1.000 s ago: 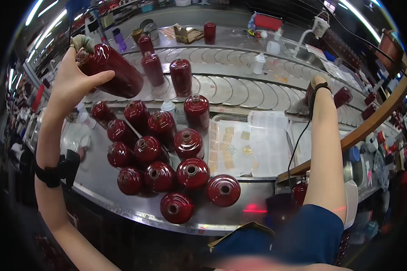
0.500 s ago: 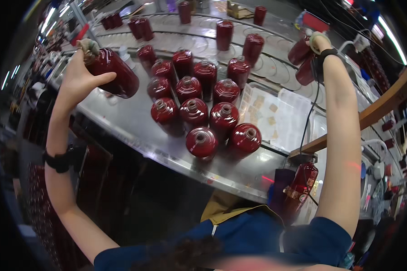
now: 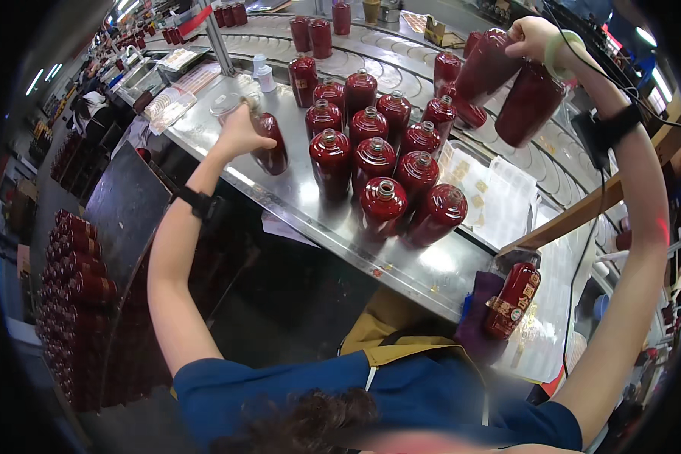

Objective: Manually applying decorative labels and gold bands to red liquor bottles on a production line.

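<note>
My left hand (image 3: 238,138) is closed around the top of a dark red glass bottle (image 3: 272,144) at the left of the metal table. The bottle is nearly upright; whether its base touches the tabletop I cannot tell. Up at the right, my right hand (image 3: 536,39) grips two more red bottles, one tilted bottle (image 3: 486,66) and another bottle (image 3: 531,106) hanging beside it. The fingers hide their necks. Between my hands stands a cluster of open-necked red bottles (image 3: 374,160), packed close together on the table (image 3: 325,227).
A slatted conveyor (image 3: 268,34) with red bottles curves behind the table. White trays (image 3: 499,197) lie right of the cluster. A labelled bottle (image 3: 516,299) lies on a purple cloth near me, below a wooden bar (image 3: 560,216). A small white bottle (image 3: 263,76) stands at the back left.
My view has turned left. The left hand's bottle has come down and closer to the cluster, more upright. My right hand has lifted its two bottles, which now hang closer to me.
</note>
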